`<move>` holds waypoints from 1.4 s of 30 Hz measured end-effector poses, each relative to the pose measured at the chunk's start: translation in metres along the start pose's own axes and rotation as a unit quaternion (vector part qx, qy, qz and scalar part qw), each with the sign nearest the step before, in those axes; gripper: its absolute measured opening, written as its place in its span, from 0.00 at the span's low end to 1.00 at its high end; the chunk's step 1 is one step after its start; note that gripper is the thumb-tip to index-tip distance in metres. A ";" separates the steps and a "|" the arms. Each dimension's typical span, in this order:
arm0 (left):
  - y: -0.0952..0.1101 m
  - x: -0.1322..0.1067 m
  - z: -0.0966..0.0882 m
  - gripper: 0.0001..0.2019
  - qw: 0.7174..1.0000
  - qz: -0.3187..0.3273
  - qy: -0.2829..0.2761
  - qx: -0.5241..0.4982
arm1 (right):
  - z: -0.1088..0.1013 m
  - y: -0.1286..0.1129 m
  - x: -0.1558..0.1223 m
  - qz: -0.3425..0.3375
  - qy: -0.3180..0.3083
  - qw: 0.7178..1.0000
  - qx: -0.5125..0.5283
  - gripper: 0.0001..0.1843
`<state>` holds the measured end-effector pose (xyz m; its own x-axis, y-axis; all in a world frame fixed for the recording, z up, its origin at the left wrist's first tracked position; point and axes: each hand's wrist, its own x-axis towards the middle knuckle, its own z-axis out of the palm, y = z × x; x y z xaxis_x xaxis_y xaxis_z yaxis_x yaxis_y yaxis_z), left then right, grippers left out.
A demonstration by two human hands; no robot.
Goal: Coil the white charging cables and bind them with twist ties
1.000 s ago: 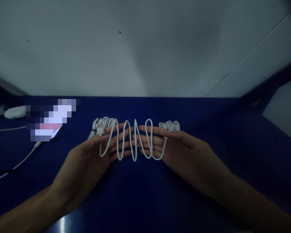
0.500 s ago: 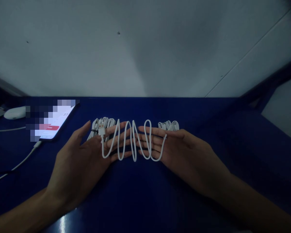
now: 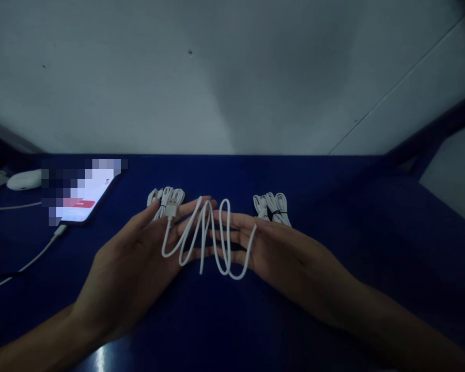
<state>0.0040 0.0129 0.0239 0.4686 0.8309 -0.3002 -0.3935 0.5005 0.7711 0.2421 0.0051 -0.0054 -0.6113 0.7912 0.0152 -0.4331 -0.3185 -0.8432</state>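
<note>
A white USB cable (image 3: 207, 237) hangs in several loose loops across the fingers of both my hands, above the dark blue table (image 3: 232, 320). My left hand (image 3: 139, 258) is palm up with fingers stretched out; the cable's USB plug (image 3: 171, 210) rests near its fingertips. My right hand (image 3: 275, 248) faces it, fingers straight, with the loops draped over them. Both hands' fingertips meet in the middle.
Two tied bundles of white cable lie on the table behind my hands, one at the left (image 3: 165, 197) and one at the right (image 3: 272, 206). A lit phone (image 3: 83, 194) with a charging cord (image 3: 23, 266) lies at the left, beside a white case (image 3: 23, 179).
My hands have drawn closer together and nearer to me, so the loops bunch up and hang lower. My left thumb has lifted off the plug end.
</note>
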 end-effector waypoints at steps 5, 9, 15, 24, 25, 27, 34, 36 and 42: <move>-0.009 -0.001 -0.002 0.22 0.999 -0.025 0.026 -0.009 | 0.001 0.006 -0.012 0.066 0.115 0.977 -0.168 0.25; -0.013 -0.003 -0.003 0.20 0.998 -0.052 0.032 -0.012 | 0.016 0.007 -0.020 0.022 0.146 0.942 -0.300 0.23; -0.019 -0.005 -0.006 0.21 0.996 -0.092 0.011 -0.006 | 0.020 0.022 -0.017 -0.078 0.187 0.844 -0.497 0.18; -0.026 -0.007 -0.012 0.26 0.980 -0.157 -0.120 0.038 | 0.015 0.030 -0.015 -0.177 0.191 0.772 -0.580 0.25; -0.025 -0.007 -0.012 0.25 0.978 -0.166 -0.117 0.050 | 0.015 0.030 -0.014 -0.182 0.186 0.770 -0.583 0.28; -0.023 -0.007 -0.012 0.23 0.974 -0.187 -0.096 0.083 | 0.016 0.030 -0.014 -0.194 0.179 0.767 -0.585 0.34; -0.024 -0.011 -0.013 0.15 0.968 -0.204 -0.013 0.148 | 0.008 0.028 -0.009 -0.268 0.082 0.692 -0.665 0.20; -0.026 -0.011 -0.014 0.13 0.969 -0.191 0.000 0.159 | 0.006 0.027 -0.007 -0.296 0.065 0.650 -0.697 0.15; -0.021 -0.008 -0.009 0.18 0.973 -0.163 -0.043 0.158 | 0.008 0.031 -0.003 -0.357 0.073 0.564 -0.741 0.09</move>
<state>0.0010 -0.0026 0.0047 0.5973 0.6108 -0.5198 0.0434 0.6225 0.7814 0.2258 -0.0111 -0.0271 -0.5227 0.5109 0.6824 0.5614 0.8087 -0.1755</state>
